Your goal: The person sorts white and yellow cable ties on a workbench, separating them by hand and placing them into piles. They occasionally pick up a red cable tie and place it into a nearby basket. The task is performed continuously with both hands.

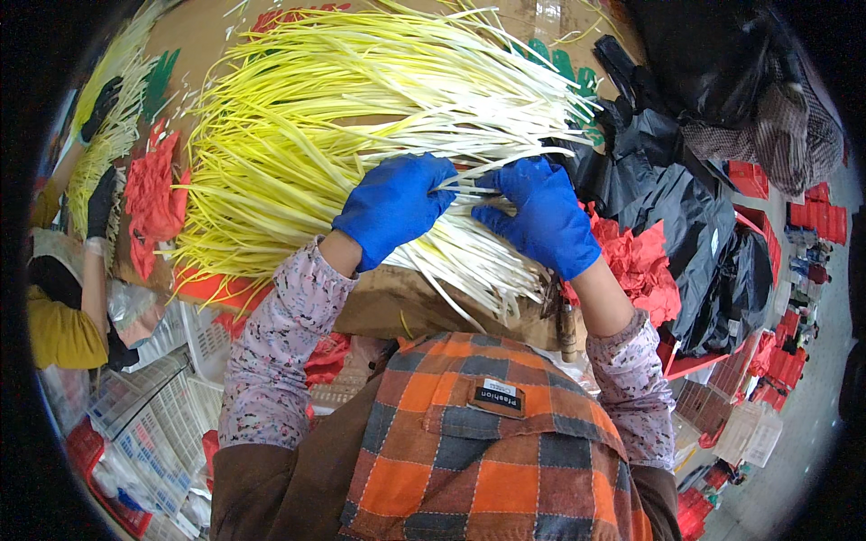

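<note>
A wide heap of yellow chives (379,88) spreads before me, yellow leaf tips to the left and white stalk ends to the right. My left hand (399,206), in a blue glove, pinches a few pale stalks (463,190) between thumb and fingers. Close by on the right is my right hand (541,213), also blue-gloved, its thumb and forefinger apart around the white ends of those stalks. Its other fingers are partly hidden. More chives lie under and in front of both hands, their white ends fanning out near the table edge.
Cardboard (196,34) covers the table. Crumpled red paper (639,264) and black plastic bags (670,182) lie at right, with a wooden handle (567,331) by the near edge. At left are red paper (152,203), a co-worker's dark-gloved hands (101,203) and plastic crates (155,419).
</note>
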Action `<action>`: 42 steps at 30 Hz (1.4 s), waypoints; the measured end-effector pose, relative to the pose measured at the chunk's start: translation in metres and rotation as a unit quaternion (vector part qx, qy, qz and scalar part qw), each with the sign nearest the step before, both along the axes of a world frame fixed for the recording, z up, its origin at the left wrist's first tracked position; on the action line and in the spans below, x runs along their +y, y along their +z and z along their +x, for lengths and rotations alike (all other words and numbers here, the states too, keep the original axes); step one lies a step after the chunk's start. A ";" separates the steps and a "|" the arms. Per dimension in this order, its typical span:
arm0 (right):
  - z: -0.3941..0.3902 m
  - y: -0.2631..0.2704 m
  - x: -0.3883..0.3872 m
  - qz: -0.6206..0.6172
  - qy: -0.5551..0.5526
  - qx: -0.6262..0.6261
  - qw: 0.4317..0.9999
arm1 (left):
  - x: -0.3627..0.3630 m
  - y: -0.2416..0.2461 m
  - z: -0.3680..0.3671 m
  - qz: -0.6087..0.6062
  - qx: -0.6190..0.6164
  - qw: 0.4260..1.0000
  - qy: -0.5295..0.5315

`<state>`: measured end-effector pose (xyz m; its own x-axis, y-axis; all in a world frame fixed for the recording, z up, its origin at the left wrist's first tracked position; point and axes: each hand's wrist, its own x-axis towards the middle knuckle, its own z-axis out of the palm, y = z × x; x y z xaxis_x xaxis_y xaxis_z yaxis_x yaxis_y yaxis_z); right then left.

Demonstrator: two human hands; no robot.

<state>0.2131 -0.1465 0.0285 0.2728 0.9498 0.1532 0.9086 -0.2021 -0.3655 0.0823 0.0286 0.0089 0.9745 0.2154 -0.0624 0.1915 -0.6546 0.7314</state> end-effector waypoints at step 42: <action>-0.011 0.010 -0.023 0.059 -0.094 0.009 0.994 | 0.002 -0.004 0.001 -0.034 0.008 0.999 0.030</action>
<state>0.2024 -0.1694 0.0385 0.4477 0.8575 0.2535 0.8519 -0.3227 -0.4125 0.0837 0.0302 0.0044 0.9587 0.2684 -0.0943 0.2411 -0.5905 0.7702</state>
